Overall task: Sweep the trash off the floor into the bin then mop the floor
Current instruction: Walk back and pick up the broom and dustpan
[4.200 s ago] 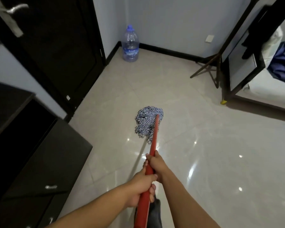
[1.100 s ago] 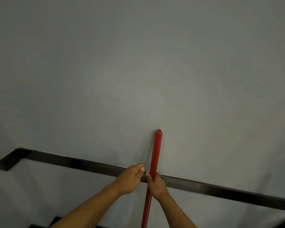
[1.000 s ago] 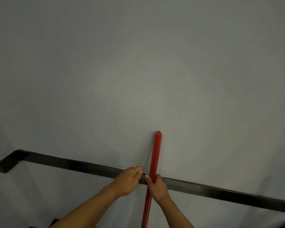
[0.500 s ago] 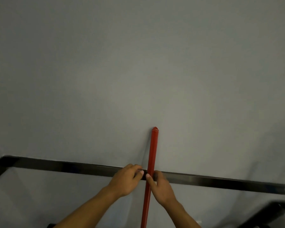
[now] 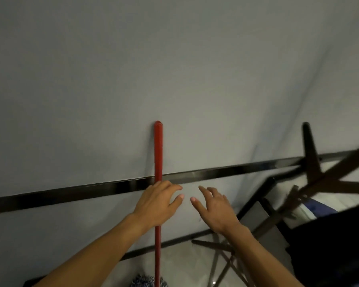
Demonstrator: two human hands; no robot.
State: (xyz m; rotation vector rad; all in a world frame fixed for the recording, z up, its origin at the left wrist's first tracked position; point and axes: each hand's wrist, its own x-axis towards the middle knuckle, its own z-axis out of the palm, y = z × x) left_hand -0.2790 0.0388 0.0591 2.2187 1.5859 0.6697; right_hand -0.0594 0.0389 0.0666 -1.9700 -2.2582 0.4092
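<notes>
Head view. The mop (image 5: 158, 235) stands upright against the pale grey wall (image 5: 174, 69). Its red handle (image 5: 158, 150) runs vertically, the rounded top end lying against the wall above a black strip (image 5: 71, 193) that crosses the wall horizontally. The mop head (image 5: 147, 281) – blue-and-white strands – shows only partly at the bottom edge, low down by the dark skirting (image 5: 174, 243).

Left hand (image 5: 157, 201): in front of the handle at about the level of the strip, fingers loosely extended and pointing right, thumb out below them. The fingers are not wrapped round the shaft; whether the palm touches it cannot be told, since the hand covers that stretch.

Right hand (image 5: 216, 208): to the right of the handle and clear of it, fingers spread and relaxed, holding nothing. Thumb tips of the two hands are near each other but apart.

Right side of frame – a dark wooden stand (image 5: 311, 154) with crossed legs, blurred. A patch of glossy floor (image 5: 195, 266) shows beneath it, and a blue cloth (image 5: 319, 208) beyond.
</notes>
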